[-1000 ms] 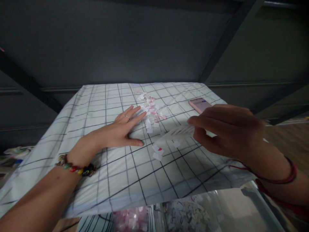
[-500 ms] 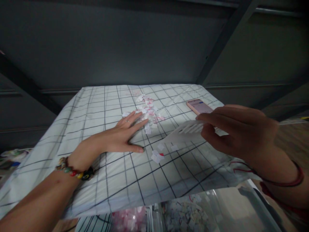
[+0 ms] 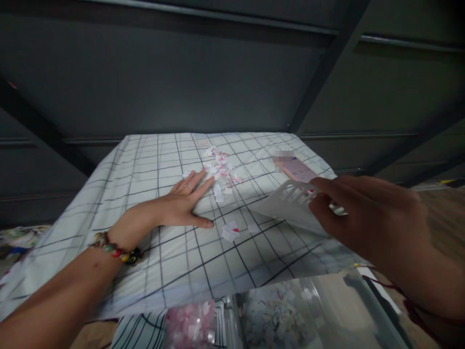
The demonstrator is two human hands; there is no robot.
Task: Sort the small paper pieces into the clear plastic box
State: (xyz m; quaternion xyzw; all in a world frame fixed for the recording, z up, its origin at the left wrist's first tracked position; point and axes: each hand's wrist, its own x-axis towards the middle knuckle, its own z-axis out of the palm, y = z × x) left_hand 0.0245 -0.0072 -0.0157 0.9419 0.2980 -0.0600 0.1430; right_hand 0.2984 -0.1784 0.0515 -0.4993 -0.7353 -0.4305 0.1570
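Note:
My left hand (image 3: 183,206) lies flat on the checked cloth (image 3: 145,174), fingers spread, fingertips at the edge of a loose pile of small white and pink paper scraps (image 3: 220,167). A ring and a beaded bracelet are on it. My right hand (image 3: 366,215) pinches a thin white slotted plastic piece (image 3: 286,206) by its slotted edge, tilted low over the right side of the cloth. Its exact kind is unclear. Between the hands lies a smaller cluster of paper scraps (image 3: 230,231), with one red bit, and a single scrap (image 3: 253,228) beside the white piece.
A pink-edged phone (image 3: 300,169) lies at the right back of the cloth. Below the near edge stand a clear bin (image 3: 345,305) with many paper scraps and a clear bag of pink pieces (image 3: 191,322). A dark panelled wall (image 3: 203,82) rises behind.
The white slotted piece has tipped, so its slots show more plainly, and my right hand has come slightly lower and nearer. The left hand stays flat. The view has shifted slightly.

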